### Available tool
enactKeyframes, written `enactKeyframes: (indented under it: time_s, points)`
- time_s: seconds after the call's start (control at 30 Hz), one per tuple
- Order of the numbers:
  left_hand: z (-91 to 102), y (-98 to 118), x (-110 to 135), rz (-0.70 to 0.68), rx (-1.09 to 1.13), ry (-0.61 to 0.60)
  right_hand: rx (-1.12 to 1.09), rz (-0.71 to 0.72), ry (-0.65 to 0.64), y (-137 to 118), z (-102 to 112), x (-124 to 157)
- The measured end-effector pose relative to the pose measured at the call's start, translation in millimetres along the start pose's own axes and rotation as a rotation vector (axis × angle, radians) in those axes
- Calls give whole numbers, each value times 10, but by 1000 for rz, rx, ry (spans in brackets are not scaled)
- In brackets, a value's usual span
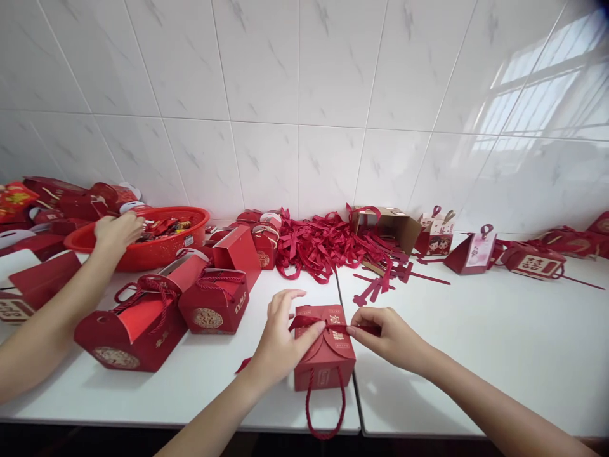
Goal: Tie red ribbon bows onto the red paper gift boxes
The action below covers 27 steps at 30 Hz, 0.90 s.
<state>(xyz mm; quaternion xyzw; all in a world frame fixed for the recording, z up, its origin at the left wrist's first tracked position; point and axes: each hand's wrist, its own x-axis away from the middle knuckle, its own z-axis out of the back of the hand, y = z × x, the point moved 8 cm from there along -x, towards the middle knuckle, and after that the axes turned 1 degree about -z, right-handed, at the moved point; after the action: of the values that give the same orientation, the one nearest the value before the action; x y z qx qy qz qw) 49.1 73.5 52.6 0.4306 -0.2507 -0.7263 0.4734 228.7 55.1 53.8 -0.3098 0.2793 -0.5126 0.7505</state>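
Observation:
A red gift box [328, 374] with gold characters stands in front of me, its twisted cord handle [343, 406] hanging over the table's front edge. Across its top runs a dark red ribbon [304, 322]. My left hand [280, 343] rests at the box's left side, thumb pressing the ribbon onto the top and the other fingers raised. On the right, my right hand [387, 333] pinches the ribbon's other part between thumb and fingers, just beside the box. A loose ribbon tail shows to the left of my left wrist.
A co-worker's hand [117, 230] reaches into a red plastic basin [195, 238] of wrapped sweets. Several red boxes [214, 311] stand at left. Behind lie a heap of red ribbons [314, 244] and a cardboard box [406, 231]. More gift boxes [533, 259] line the wall at right.

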Motion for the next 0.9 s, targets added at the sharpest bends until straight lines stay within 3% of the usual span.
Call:
enactKeyframes:
  time_s: [0.1,0.27,0.43,0.6,0.77,0.9]
  points:
    - [30,-154,36,95,-3,40,-20,-1,-7,6,-12,-3]
    - [-79,-294,48,265,135,-192,-74,-3,-14,36,-38,7]
    - [-56,-185,-2,263,287,-305,-116,-15,9,86,-51,-2]
    - [51,-241,-15,313,332,-291,-118,10,19,83,-17,2]
    - [114,-233,-13,255,347,-286,-73,31,-12,46,30,23]
    - [110,-305,23,287,274,-337,-63,18,-40,84,29,22]
